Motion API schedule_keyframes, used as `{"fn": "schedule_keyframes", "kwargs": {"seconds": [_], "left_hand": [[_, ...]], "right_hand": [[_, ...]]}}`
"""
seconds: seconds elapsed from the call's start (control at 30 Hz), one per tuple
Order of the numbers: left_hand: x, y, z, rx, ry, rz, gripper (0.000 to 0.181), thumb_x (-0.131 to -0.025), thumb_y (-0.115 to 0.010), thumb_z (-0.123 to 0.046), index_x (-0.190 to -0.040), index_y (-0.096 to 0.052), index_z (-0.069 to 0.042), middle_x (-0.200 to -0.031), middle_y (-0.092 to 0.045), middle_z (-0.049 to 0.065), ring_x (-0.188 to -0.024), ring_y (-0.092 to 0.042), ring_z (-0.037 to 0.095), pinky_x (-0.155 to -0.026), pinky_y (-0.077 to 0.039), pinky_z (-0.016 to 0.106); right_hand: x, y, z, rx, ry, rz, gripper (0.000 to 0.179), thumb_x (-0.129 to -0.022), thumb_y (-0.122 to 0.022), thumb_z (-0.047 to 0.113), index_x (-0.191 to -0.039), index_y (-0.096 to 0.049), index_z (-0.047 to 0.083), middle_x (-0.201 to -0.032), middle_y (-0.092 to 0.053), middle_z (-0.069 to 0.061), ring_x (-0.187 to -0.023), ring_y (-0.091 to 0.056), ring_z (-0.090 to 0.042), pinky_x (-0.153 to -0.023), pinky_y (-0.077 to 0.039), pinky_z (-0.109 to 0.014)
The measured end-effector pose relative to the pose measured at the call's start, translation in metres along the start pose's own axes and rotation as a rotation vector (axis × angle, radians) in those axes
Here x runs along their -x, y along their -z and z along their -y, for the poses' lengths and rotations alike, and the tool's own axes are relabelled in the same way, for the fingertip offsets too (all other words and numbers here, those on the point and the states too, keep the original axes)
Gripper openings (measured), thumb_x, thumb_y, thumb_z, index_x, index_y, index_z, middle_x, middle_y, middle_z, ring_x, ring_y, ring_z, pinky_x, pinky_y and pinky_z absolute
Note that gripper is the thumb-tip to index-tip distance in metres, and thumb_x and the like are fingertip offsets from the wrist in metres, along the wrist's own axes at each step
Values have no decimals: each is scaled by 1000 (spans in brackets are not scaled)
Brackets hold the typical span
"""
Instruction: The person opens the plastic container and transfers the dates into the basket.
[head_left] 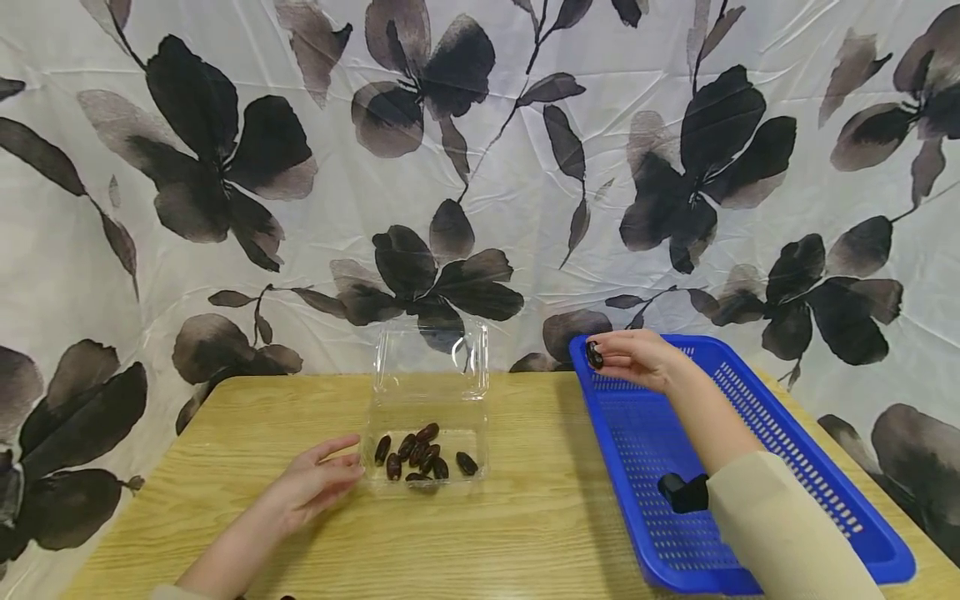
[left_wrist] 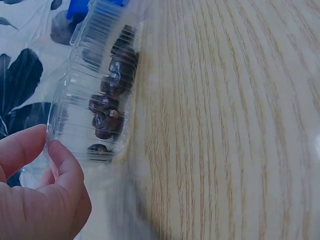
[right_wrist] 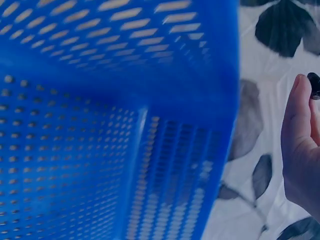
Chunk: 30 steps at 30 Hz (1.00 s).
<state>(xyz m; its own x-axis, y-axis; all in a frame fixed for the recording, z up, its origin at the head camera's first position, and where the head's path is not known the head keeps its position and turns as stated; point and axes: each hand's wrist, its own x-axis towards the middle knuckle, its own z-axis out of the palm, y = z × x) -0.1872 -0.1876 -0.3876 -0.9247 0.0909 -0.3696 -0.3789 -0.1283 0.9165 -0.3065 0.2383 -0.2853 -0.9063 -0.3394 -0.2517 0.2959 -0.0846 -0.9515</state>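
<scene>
A clear plastic clamshell box (head_left: pixel 431 400) stands on the table with its lid raised, and several dark brown dates (head_left: pixel 418 450) lie in its base. My left hand (head_left: pixel 318 482) is at the box's left side; in the left wrist view its thumb and finger pinch the clear rim (left_wrist: pixel 48 135). Over the far left corner of a blue plastic basket (head_left: pixel 626 508), my right hand (head_left: pixel 637 358) holds one date (head_left: pixel 594 355) between its fingertips. The right wrist view catches that hand at its right edge, with only part of the date (right_wrist: pixel 314 86) showing.
The wooden table (head_left: pixel 525 517) carries the box in the middle and the slotted basket on the right. A floral cloth (head_left: pixel 570 208) hangs right behind the table's far edge. A black wrist camera (head_left: pixel 682 493) sits on my right wrist, over the basket.
</scene>
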Motion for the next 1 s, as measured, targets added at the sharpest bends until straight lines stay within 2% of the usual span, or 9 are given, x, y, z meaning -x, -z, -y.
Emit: {"fn": "schedule_keyframes", "kwargs": {"seconds": [0.07,0.13,0.23,0.33,0.4,0.47,0.57,0.83,1.0], "left_hand": [[1,0,0,-14,-1,-2,73,-83,-63,7,-143,-22,6,-107,-50,9,-83,-58,12,-76,-51,22],[1,1,1,-18,-5,1,73,-82,-63,7,-143,-22,6,-108,-50,9,-83,-58,12,-77,-50,23],[0,1,1,-2,-9,0,73,-82,-62,9,-143,-22,7,-109,-49,11,-83,-57,13,-77,-51,23],[1,1,2,11,-12,-6,72,-82,-62,10,-142,-23,7,-111,-48,12,-83,-58,13,-77,-51,23],[1,2,3,8,-15,-9,72,-81,-62,10,-142,-23,7,-112,-48,13,-83,-58,14,-77,-51,23],[1,2,4,1,-17,-8,72,-81,-62,9,-142,-24,7,-113,-48,14,-84,-58,14,-77,-51,23],[1,2,4,12,-22,1,71,-81,-62,9,-142,-24,8,-114,-47,15,-85,-58,14,-77,-51,22],[1,3,3,31,-35,13,71,-82,-60,11,-142,-21,9,-116,-44,16,-85,-57,14,-77,-50,21],[0,4,4,36,-34,18,70,-83,-59,10,-142,-21,8,-113,-44,14,-84,-55,13,-76,-50,21]], "right_hand": [[2,8,-5,-6,-9,-22,29,-91,-46,-8,-84,-69,10,-78,-67,-2,-73,-65,-11,-66,-54,-25],[3,15,-10,-17,-19,-51,35,-91,-47,-7,-76,-70,14,-76,-67,-1,-71,-65,-11,-66,-55,-24],[3,23,-19,-17,-31,-85,36,-90,-48,-7,-73,-70,15,-74,-67,0,-69,-65,-10,-65,-55,-24],[2,30,-29,24,-43,-121,32,-90,-49,-6,-78,-71,13,-74,-66,0,-68,-65,-10,-66,-55,-26],[2,33,-35,80,-53,-146,24,-90,-49,-6,-91,-70,6,-73,-65,1,-67,-64,-10,-66,-55,-27],[3,37,-40,162,-64,-173,22,-90,-48,-4,-106,-64,-5,-72,-64,1,-66,-63,-9,-65,-56,-27],[3,41,-47,281,-79,-185,32,-91,-48,-3,-119,-50,-17,-71,-63,1,-63,-62,-9,-63,-56,-27],[5,49,-57,521,-153,-91,34,-87,-52,-3,-117,-50,-20,-76,-64,-4,-67,-62,-13,-62,-56,-27],[6,49,-58,621,-187,-90,34,-86,-51,-4,-117,-50,-20,-80,-65,-7,-71,-62,-15,-62,-56,-28]]}}
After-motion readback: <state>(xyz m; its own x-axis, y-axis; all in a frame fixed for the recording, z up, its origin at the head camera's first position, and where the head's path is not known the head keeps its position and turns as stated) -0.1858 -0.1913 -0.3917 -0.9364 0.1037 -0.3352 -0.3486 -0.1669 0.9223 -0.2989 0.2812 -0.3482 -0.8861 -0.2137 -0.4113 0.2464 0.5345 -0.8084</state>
